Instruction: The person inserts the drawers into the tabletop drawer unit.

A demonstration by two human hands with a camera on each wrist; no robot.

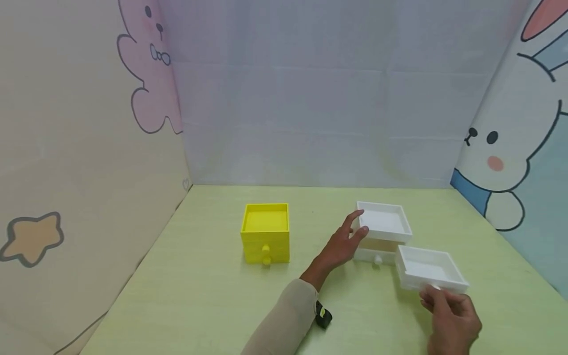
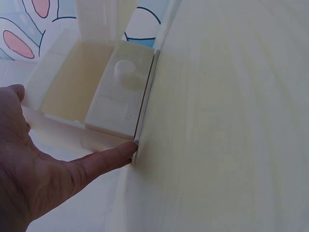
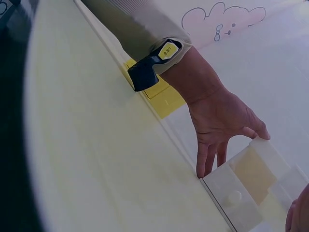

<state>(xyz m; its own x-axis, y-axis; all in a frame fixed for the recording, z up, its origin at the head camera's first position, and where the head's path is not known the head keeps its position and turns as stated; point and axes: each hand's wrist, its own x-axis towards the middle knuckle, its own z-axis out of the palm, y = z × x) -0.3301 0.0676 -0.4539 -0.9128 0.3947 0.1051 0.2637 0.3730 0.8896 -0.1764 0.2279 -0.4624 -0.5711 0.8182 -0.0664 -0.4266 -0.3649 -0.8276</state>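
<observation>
A small white drawer cabinet [image 1: 385, 220] with a tray-like top stands at the right of the table. Its upper slot is an open gap above the lower drawer [image 2: 118, 99], which is pushed in and has a round knob. My left hand [image 1: 339, 246] braces the cabinet's left side with spread, mostly straight fingers and thumb, as the left wrist view also shows. Out in front and to the right is the white drawer [image 1: 431, 266] from that slot. My right hand [image 1: 455, 318] pinches it by its front knob, thumb against fingers; the knob is mostly covered.
Left of the white cabinet stands a similar yellow drawer cabinet [image 1: 266, 234] with two knobs facing front. A pale green table [image 1: 191, 296] lies under everything, with cartoon-printed walls at both sides and a pale sheet [image 1: 284, 98] behind. A black wrist strap [image 3: 149, 70] is on the left sleeve.
</observation>
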